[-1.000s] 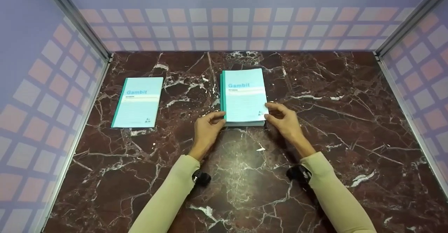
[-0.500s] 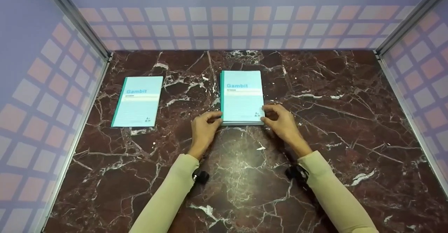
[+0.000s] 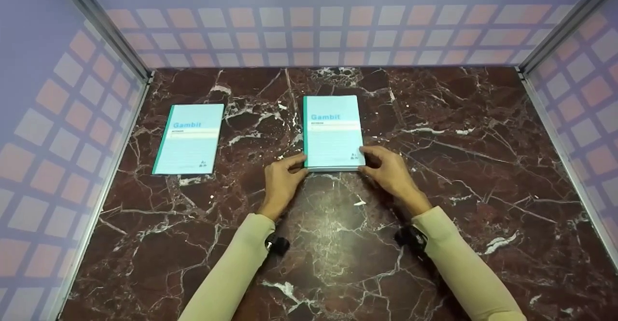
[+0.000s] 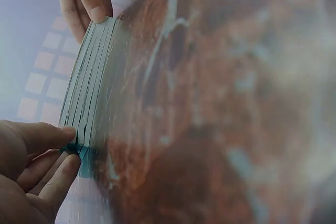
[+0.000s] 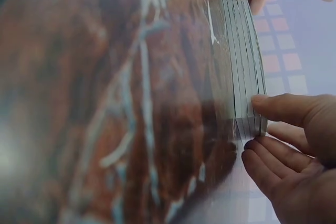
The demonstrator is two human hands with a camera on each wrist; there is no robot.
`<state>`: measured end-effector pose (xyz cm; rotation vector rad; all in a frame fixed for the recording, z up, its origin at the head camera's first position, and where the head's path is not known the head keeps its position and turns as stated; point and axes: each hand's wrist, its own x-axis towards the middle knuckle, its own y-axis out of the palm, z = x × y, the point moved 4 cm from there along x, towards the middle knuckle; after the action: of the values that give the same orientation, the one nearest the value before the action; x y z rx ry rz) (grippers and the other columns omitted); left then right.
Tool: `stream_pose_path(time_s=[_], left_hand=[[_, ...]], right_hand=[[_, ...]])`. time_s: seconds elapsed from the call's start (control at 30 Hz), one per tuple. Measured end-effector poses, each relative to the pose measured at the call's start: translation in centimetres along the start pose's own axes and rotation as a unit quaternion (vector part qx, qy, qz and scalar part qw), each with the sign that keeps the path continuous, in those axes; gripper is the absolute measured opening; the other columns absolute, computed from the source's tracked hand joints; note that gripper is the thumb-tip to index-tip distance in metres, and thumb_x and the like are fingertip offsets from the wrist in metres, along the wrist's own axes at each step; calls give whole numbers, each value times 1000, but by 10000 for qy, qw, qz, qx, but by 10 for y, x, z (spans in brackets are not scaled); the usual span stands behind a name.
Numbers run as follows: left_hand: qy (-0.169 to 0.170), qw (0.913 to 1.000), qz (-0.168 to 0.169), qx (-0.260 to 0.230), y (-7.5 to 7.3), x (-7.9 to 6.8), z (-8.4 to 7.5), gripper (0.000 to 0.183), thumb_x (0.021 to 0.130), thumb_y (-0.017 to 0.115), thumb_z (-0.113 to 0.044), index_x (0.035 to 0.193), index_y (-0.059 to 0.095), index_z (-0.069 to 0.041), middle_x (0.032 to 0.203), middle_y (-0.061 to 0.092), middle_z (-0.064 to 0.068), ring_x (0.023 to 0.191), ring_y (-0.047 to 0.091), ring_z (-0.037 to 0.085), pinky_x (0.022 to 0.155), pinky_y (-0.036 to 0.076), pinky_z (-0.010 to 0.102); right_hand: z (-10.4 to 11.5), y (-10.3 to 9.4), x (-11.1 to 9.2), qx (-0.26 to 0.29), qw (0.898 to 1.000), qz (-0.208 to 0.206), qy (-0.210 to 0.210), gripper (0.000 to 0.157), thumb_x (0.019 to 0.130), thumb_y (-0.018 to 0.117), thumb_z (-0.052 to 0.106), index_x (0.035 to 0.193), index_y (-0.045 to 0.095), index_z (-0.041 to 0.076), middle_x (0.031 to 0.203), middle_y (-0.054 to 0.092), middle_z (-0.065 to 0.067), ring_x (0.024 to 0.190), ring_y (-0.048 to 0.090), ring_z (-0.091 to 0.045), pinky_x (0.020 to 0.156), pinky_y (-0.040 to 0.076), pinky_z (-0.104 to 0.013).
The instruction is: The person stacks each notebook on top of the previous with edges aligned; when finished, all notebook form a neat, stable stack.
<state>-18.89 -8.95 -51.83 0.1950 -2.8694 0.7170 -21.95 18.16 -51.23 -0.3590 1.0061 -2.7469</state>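
Observation:
A stack of several light-blue "Gambit" notebooks (image 3: 333,135) with green spines lies flat on the dark red marbled table, its edges nearly flush. At its near left corner my left hand (image 3: 285,178) grips the stack, thumb on the near edge and fingers at the spine side. My right hand (image 3: 390,171) holds the near right corner in the same way. Both wrist views show the layered page edges (image 4: 90,85) between the two hands, with the right thumb (image 5: 283,107) on the near face. A matching notebook (image 3: 190,140) lies apart on the left.
The marbled table (image 3: 483,176) is bounded by a back wall (image 3: 333,21) and side walls with pink and white squares. Metal strips run along the wall corners. Small white scraps (image 3: 359,203) or marks dot the surface. Black cameras (image 3: 277,244) sit on both wrists.
The top notebooks, earlier offset to the right and far side, now line up with those below. Both hands shifted slightly left with them. The left notebook stays put.

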Motion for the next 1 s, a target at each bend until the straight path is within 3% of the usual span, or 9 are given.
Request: stream_pose_path(time_s=[0.2, 0.43, 0.57, 0.67, 0.73, 0.83, 1.0], left_hand=[[165, 9993, -138, 305, -1, 0, 0, 29, 85, 88, 0, 113, 83, -5, 118, 77, 8, 107, 76, 26, 91, 62, 38], [269, 9990, -120, 337, -1, 0, 0, 27, 85, 87, 3, 111, 83, -3, 117, 77, 10, 108, 76, 28, 92, 62, 38], [371, 9987, -102, 331, -1, 0, 0, 25, 86, 87, 3, 110, 83, -2, 114, 78, 12, 104, 77, 29, 89, 63, 40], [382, 9986, -128, 329, -2, 0, 0, 24, 86, 87, 2, 109, 84, -3, 112, 78, 12, 102, 77, 29, 87, 64, 41], [353, 9987, -153, 338, -2, 0, 0, 23, 86, 87, 2, 108, 85, -4, 111, 79, 11, 102, 77, 29, 88, 63, 41], [290, 9989, -165, 332, -2, 0, 1, 23, 86, 87, 1, 108, 85, -5, 112, 79, 9, 103, 77, 28, 89, 63, 41], [247, 9990, -151, 338, -2, 1, 2, 23, 85, 88, -1, 107, 85, -6, 112, 78, 8, 102, 77, 28, 89, 63, 40]], right_hand=[[0, -1, 0, -197, 9996, 124, 147, 50, 88, 85, 2, 136, 70, -2, 136, 68, -22, 127, 64, -42, 113, 48, -51], [5, 0, -2, -329, 9992, 192, -134, 46, 90, 83, 1, 134, 71, -2, 133, 68, -22, 120, 69, -40, 103, 56, -50], [4, 0, -3, -435, 9986, 145, -253, 44, 90, 84, 1, 132, 72, -1, 132, 69, -21, 96, 75, -32, 86, 62, -39], [3, 0, -3, -479, 9983, 156, -307, 43, 91, 83, 1, 132, 73, -2, 130, 69, -22, 60, 60, -19, 58, 52, -26], [2, 0, -3, -459, 9983, 184, -295, 43, 91, 82, 2, 132, 72, -1, 131, 69, -21, 48, 43, -11, 49, 42, -21], [1, 0, -2, -415, 9985, 213, -277, 42, 92, 82, 2, 133, 72, 0, 131, 69, -21, 45, 30, -5, 46, 35, -19], [0, 0, -2, -353, 9988, 217, -257, 43, 91, 82, 2, 133, 72, 0, 132, 69, -21, 44, 30, -3, 44, 36, -19]])
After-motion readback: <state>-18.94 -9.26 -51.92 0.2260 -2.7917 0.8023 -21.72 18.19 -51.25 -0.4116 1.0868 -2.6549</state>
